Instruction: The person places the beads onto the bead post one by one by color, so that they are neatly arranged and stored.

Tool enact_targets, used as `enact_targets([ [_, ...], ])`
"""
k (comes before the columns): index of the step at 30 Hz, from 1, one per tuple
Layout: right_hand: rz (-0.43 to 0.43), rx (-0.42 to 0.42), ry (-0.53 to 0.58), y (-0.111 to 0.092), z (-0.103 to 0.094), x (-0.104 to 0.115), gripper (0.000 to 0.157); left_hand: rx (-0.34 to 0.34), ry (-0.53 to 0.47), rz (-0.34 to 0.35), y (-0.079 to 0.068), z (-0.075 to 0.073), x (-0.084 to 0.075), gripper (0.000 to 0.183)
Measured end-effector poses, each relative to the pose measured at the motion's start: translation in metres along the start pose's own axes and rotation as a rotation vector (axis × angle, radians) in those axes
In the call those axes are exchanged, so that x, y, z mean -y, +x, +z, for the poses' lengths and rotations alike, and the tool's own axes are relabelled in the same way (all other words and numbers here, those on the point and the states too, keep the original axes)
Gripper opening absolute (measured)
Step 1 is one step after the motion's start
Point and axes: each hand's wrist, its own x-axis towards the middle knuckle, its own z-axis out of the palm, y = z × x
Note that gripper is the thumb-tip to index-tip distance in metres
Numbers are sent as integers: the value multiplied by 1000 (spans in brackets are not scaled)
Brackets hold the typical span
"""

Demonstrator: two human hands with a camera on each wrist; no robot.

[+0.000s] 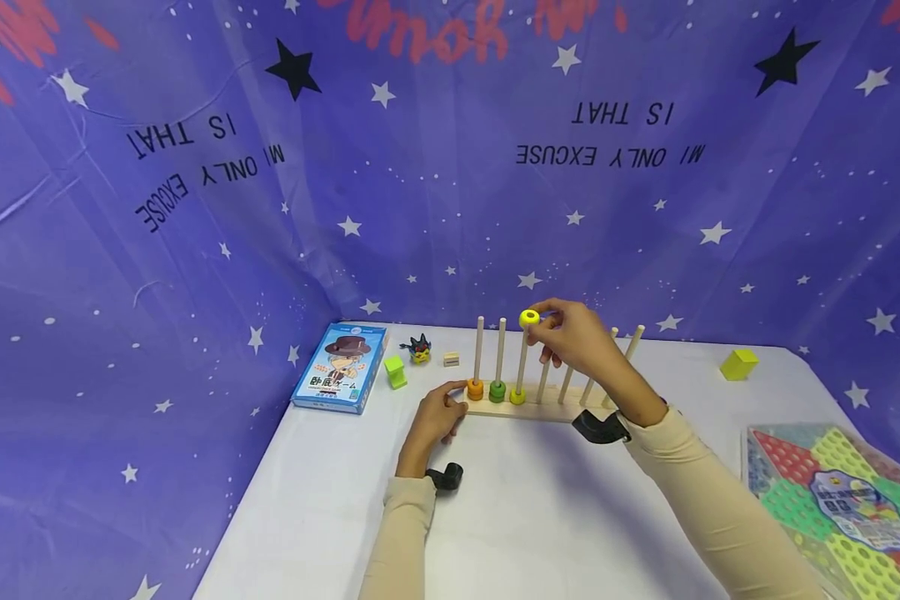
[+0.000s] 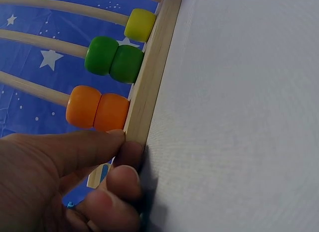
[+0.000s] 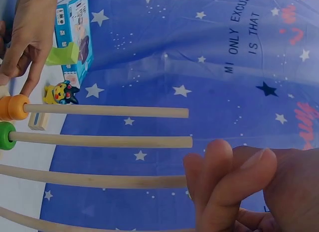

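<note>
Box (image 1: 341, 368) lies farthest left of the wooden base (image 1: 495, 410), with a green block (image 1: 395, 372) and a small figurine (image 1: 419, 353) between the two; all seem too far off to interfere. At the base's left end, the left hand (image 1: 435, 417) pinches the wood, its forefinger touching or almost touching the orange beads (image 1: 476, 390) on the first peg (image 1: 478, 350). Should that hold slacken, the base could slide or rock under a downward push. Two green beads (image 1: 498, 392) sit on the next peg (image 1: 500, 354) along the base, and one yellow bead (image 1: 517, 397) rests at the foot of the third peg (image 1: 522, 362). At the top of that peg, above the base, the right hand (image 1: 573, 335) holds a second yellow bead (image 1: 528, 321) in a narrow pinch. Whether the tip has entered the hole cannot be told; set off-centre, the bead could catch, slip from the fingertips and roll off the base. Four seemingly bare pegs (image 1: 633, 343) rise farther right along the base, partly behind that hand, whose lower fingers could knock them. A black wrist mount (image 1: 598, 427) shows in front of the base's right end and might bump it if the forearm drops. Well right of the base are a yellow block (image 1: 738, 365) and a colourful board (image 1: 862, 500).
</note>
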Motion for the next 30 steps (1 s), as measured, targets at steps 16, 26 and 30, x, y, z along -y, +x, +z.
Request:
enact_targets([
  [16,-20,-238,54,-45,-46,-36,43,8,-12,-14,0,-3,-1,44],
  [26,252,-428,64,-100,-72,-183,48,0,-10,-34,4,-2,-1,45],
  [30,364,-350,112,-117,-54,-233,51,2,-13,-28,4,3,1,44],
])
